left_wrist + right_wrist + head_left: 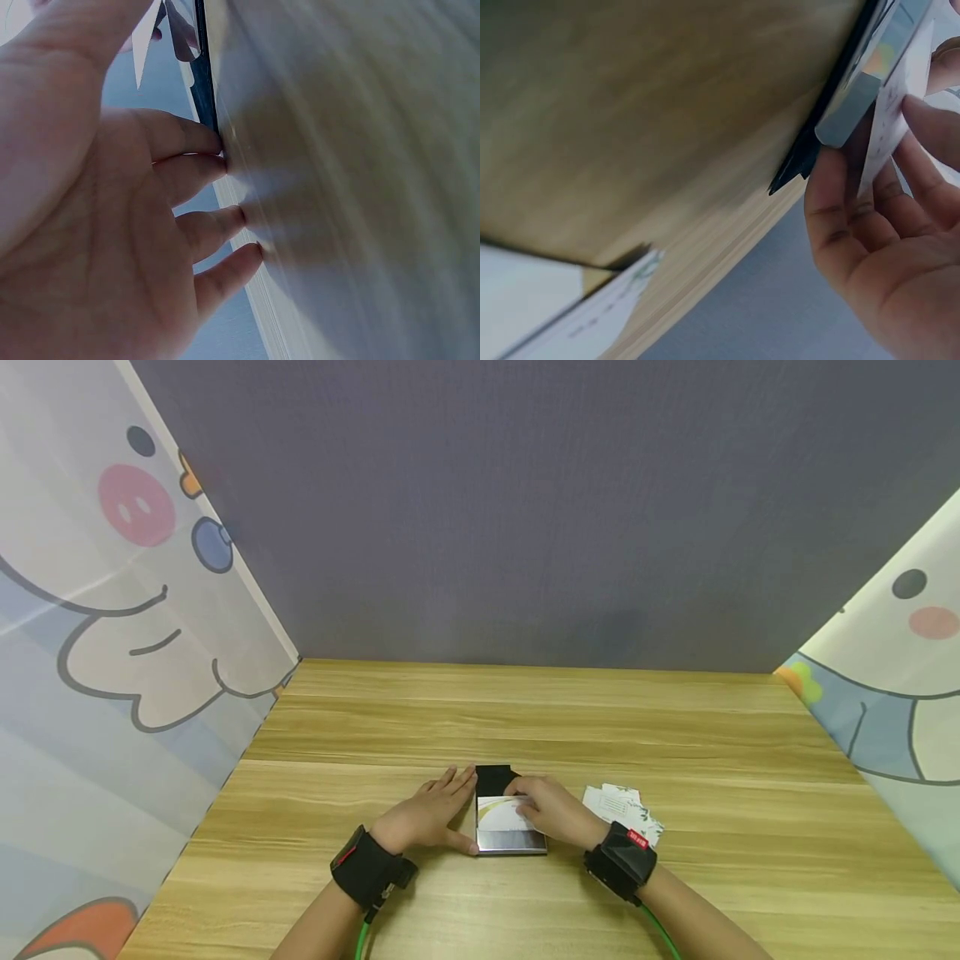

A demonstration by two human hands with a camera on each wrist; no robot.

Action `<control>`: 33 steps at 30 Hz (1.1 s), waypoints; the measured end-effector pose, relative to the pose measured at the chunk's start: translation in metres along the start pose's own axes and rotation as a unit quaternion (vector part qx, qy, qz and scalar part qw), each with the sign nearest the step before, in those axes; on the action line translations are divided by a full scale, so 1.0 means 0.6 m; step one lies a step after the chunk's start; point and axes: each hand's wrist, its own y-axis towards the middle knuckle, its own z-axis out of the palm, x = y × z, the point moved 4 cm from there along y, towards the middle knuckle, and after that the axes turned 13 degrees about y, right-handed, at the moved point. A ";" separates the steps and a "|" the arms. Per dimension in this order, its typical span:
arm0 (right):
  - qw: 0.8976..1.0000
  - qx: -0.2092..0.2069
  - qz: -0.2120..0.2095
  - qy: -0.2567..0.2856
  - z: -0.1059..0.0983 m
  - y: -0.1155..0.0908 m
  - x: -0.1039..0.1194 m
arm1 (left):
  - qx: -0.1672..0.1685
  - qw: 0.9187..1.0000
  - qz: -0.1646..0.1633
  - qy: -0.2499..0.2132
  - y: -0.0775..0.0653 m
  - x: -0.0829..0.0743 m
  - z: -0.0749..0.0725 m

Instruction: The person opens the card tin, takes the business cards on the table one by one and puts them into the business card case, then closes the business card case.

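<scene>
A card case with a shiny metal front (pixel 510 842) and a black flap (pixel 492 779) lies opened on the table. Over it, my right hand (pixel 558 810) pinches a white card (pixel 498 812) with a golden curve. In the right wrist view the thumb lies on one face of the card (pixel 889 120), with fingers behind it; the card is tilted, partly inside or against the case (pixel 847 116), I cannot tell which. Fingers stretched, my left hand (pixel 429 816) rests on the table along the case's left side, its thumb at the lower left corner.
Several white cards with a leaf print (pixel 618 806) lie overlapping on the wooden table (pixel 525 710), right of the case and close to my right wrist. A grey panel (pixel 480 527) stands behind the table. Cartoon-printed sheets (pixel 90 635) hang on both sides.
</scene>
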 end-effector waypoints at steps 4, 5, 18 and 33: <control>1.000 0.013 -0.002 -0.016 0.001 -0.003 0.002 | -0.001 1.000 0.001 0.003 0.001 0.000 0.000; 1.000 0.018 0.000 -0.020 0.002 -0.004 0.002 | -0.001 1.000 0.002 0.004 0.001 0.000 -0.001; 0.999 0.040 -0.004 -0.024 0.004 -0.014 0.005 | 0.001 1.000 -0.002 0.007 0.002 0.001 0.003; 0.999 -0.035 0.013 -0.022 -0.033 -0.051 -0.006 | 0.000 1.000 0.006 -0.005 0.002 0.001 0.003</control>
